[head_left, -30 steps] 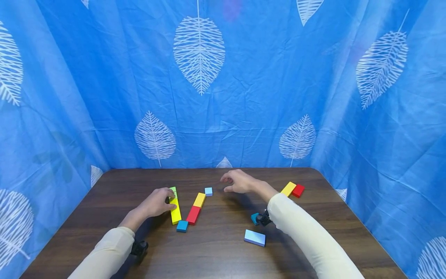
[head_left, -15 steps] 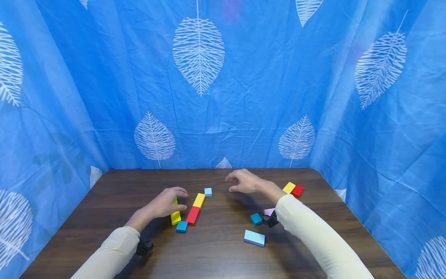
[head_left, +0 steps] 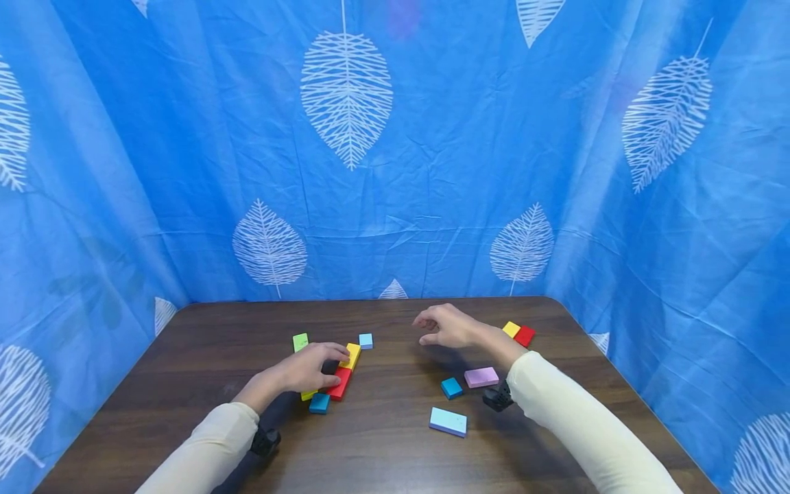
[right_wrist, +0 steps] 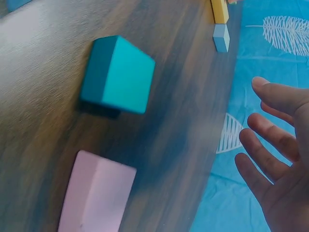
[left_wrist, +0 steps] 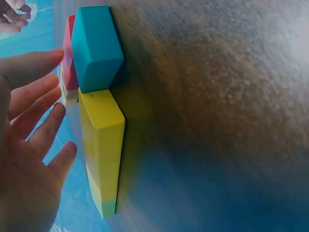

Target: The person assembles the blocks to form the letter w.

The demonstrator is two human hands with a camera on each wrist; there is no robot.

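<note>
My left hand (head_left: 311, 368) hovers over a row of a yellow block (head_left: 354, 352) and a red block (head_left: 340, 385), fingers loosely bent. In the left wrist view the thumb tip overlaps the red block (left_wrist: 70, 58), with space between thumb and fingers. Beneath this hand a long yellow block (left_wrist: 104, 140) with a green end (head_left: 300, 340) lies partly hidden, beside a teal block (head_left: 319, 403). My right hand (head_left: 449, 326) is held above the table, relaxed and holding nothing. Below it are another teal block (right_wrist: 120, 75) and a pink block (right_wrist: 96, 193).
A small light-blue block (head_left: 366, 341) lies beyond the yellow one. A pale blue block (head_left: 448, 421) is nearer the front. Behind the right forearm sit a yellow block (head_left: 511, 329) and a red block (head_left: 524, 336). A blue leaf-print curtain (head_left: 395, 171) surrounds the wooden table (head_left: 382, 460).
My left hand has moved right, from the long yellow-green block to over the yellow and red row. My right hand has drifted slightly right, and the pink block has come into view.
</note>
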